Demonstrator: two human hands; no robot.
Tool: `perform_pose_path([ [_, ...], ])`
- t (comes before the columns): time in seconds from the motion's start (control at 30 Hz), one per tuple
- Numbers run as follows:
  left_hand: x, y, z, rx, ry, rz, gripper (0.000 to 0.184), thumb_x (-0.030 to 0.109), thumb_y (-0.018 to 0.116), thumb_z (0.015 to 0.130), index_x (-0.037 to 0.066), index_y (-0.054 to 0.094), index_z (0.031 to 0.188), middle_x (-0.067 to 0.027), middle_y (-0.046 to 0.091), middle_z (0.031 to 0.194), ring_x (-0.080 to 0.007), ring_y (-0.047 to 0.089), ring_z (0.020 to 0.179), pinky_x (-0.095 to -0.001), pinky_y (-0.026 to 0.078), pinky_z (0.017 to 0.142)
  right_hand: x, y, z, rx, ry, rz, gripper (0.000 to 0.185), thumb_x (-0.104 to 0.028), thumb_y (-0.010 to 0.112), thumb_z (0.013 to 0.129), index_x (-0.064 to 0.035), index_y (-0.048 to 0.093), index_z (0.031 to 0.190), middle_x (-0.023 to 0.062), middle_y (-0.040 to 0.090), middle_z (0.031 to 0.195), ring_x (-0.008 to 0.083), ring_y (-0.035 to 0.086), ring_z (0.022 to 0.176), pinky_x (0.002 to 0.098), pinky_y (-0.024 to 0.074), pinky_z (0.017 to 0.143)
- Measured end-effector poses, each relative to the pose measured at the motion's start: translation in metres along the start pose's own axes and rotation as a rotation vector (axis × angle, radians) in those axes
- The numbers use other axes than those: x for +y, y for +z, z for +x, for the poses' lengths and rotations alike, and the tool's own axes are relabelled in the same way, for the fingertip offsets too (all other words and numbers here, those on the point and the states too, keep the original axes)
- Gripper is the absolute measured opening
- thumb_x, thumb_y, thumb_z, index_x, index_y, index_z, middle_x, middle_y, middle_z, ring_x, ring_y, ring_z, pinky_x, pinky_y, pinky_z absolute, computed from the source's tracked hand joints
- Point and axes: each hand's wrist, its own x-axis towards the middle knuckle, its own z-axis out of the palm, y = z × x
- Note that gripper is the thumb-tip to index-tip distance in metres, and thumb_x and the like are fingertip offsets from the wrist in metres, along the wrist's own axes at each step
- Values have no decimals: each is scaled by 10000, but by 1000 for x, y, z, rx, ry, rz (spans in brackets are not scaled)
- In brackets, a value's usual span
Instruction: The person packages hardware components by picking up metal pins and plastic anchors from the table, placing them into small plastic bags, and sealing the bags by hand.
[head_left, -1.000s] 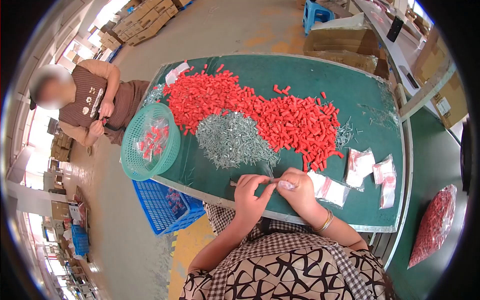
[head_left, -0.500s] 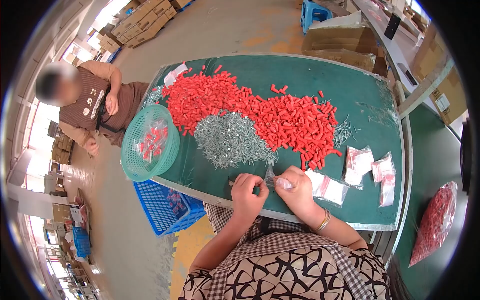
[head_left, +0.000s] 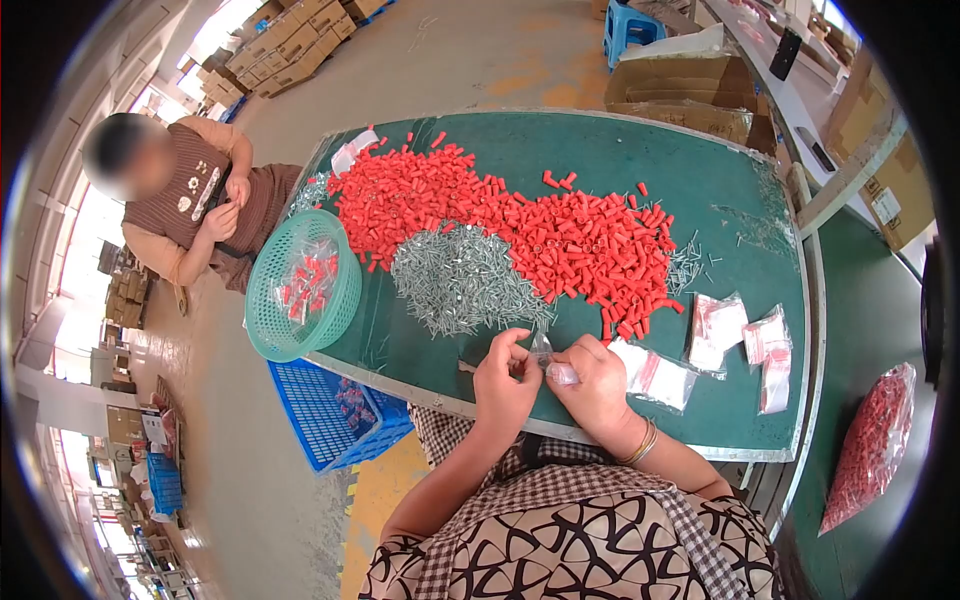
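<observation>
At the table's near edge, my right hand (head_left: 592, 388) is closed on a small clear plastic bag (head_left: 562, 374), part of which bunches out between the fingers. My left hand (head_left: 505, 385) is beside it, its fingers curled toward the thumb and close to the bag's upper part; whatever they hold is hidden. Just beyond my hands lies a heap of silver screws (head_left: 455, 285). Red plastic anchors (head_left: 590, 245) form a long pile behind and to the right of the screws. Packs of small zip bags (head_left: 655, 378) lie right of my right hand.
A green basket (head_left: 262, 322) with bagged red pieces stands at the table's left edge, above a blue crate (head_left: 310, 425). A co-worker (head_left: 195, 200) stands at the far left. On the right are a large bag of red pieces (head_left: 868, 450) and a cardboard box (head_left: 680, 85).
My left hand has moved right and slightly up, closer to the plastic bag in my right hand. The co-worker's hands have come together.
</observation>
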Motion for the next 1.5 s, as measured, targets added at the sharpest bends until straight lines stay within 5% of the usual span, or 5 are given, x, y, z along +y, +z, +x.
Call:
perform_pose_path([
  [0.3,4,-26,6,-138,-54,12,378,5,681,785,38,509,1120,-69,631,723,-142,620,628,-281,500,595,6,-14,18,-216,-257,98,618,-150,804,624,-95,604,1207,94,616,1177,260,673,850,347,558,670],
  [0.8,-9,-43,13,-211,-223,-363,371,-20,636,842,46,563,1200,-26,627,812,-65,566,678,-213,447,598,11,-8,15,-352,55,482,553,-162,862,621,-47,649,1118,90,669,963,230,654,874,308,516,770],
  [0.93,-25,-53,31,-63,15,212,109,0,650,819,19,683,921,-55,595,783,-121,577,654,-258,455,584,10,-8,15,-376,111,532,537,-133,857,644,-37,646,1129,76,671,952,193,639,878,294,498,787],
  [1.23,-38,-20,52,-165,238,727,198,129,695,782,18,620,928,-129,572,880,-318,601,809,-410,488,686,15,-6,16,-364,136,533,538,-100,848,647,-37,644,1141,67,670,944,189,634,881,297,494,796],
  [1.5,-46,-25,56,-72,328,511,136,90,686,786,16,636,889,-123,596,795,-294,608,699,-390,484,611,15,-9,18,-352,161,538,532,-105,841,654,-43,643,1144,67,668,934,188,634,877,300,496,793],
])
